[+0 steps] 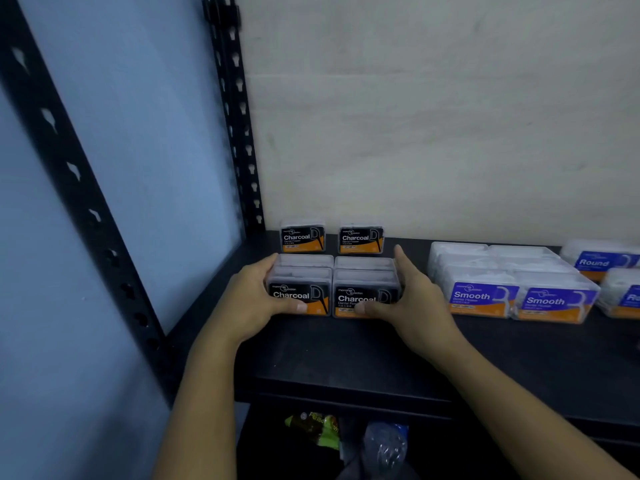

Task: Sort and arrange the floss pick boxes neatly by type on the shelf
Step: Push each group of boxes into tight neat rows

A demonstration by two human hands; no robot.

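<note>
Two rows of black-and-orange Charcoal boxes stand side by side on the black shelf (346, 355). My left hand (258, 294) grips the front left Charcoal box (299, 292), thumb across its label. My right hand (412, 299) holds the front right Charcoal box (363, 289), thumb on its front, fingers along its right side. Two more Charcoal boxes (303, 237) (361, 239) stand at the back wall. To the right sit rows of blue Smooth boxes (483, 296) (554, 301), and Round boxes (602, 259) at the far right.
A black slotted upright (239, 126) stands at the shelf's back left corner, another upright (69, 174) nearer on the left. The wall is right behind the boxes. Below the shelf lie a green packet (315, 429) and a clear bag (386, 443).
</note>
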